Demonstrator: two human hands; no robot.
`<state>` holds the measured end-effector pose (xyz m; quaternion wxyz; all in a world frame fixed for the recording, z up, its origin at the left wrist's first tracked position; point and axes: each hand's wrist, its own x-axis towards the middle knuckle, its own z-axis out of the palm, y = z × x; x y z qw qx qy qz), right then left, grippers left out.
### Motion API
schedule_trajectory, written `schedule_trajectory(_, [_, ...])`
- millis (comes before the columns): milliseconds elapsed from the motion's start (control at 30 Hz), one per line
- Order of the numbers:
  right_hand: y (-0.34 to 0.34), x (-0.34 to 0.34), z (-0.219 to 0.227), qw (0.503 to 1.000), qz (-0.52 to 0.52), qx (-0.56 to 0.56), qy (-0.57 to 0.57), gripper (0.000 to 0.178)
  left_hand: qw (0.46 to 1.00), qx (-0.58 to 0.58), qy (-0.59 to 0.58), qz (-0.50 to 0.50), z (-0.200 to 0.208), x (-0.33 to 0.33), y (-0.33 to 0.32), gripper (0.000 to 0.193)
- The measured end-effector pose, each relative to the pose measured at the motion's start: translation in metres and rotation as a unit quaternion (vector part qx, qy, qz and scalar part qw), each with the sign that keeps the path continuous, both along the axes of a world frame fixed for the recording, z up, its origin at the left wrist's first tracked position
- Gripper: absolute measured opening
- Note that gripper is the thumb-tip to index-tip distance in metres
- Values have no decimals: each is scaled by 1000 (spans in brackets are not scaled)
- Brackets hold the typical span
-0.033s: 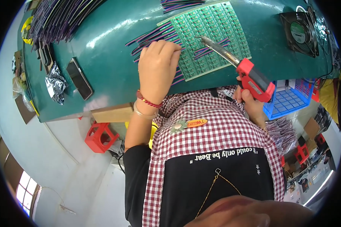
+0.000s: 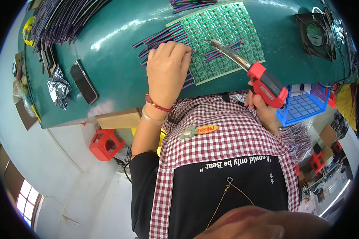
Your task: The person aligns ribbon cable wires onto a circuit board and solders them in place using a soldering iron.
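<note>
My right hand (image 2: 262, 106) is closed around the red and black handle of a soldering iron (image 2: 267, 85). Its metal tip points up and left, over a panel of small green circuit boards (image 2: 227, 28). My left hand (image 2: 168, 63) is at the panel's left edge, fingers bent and pressed together; whatever they pinch is hidden beneath them. Thin purple, black and pink wires (image 2: 159, 38) fan out around that hand, their right ends along the panel's edge. A short bunch of similar wires (image 2: 223, 51) rests on the panel, beneath and beside the iron's tip.
Large wire bundles (image 2: 64, 18) lie at the far left of the green table (image 2: 115, 67). Nearer are a phone (image 2: 83, 82) and crumpled foil (image 2: 59, 87). A black fan (image 2: 316, 36) stands at the far right, above a blue crate (image 2: 303, 106). A red stool (image 2: 106, 144) is below.
The soldering iron has shifted slightly left and down with my right hand. My left hand has moved a touch to the right.
</note>
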<state>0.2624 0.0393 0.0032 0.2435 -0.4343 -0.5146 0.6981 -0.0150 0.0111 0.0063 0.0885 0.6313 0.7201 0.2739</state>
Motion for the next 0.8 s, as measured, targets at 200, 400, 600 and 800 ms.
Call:
schedule_trajectory(200, [-8,2,-12,998,9,-48,26,27,999,-3,-19,36,-14,4,3,7])
schedule_trajectory(400, [-11,4,-13,998,-9,-64,18,25,999,-20,-23,33,-14,3,3,7])
schedule_trajectory(600, [-17,14,-26,999,-7,-34,-17,27,999,-20,-21,39,-14,3,4,7])
schedule_trajectory(800, [-14,7,-20,996,50,41,-63,28,999,-15,-28,39,-15,2,5,6])
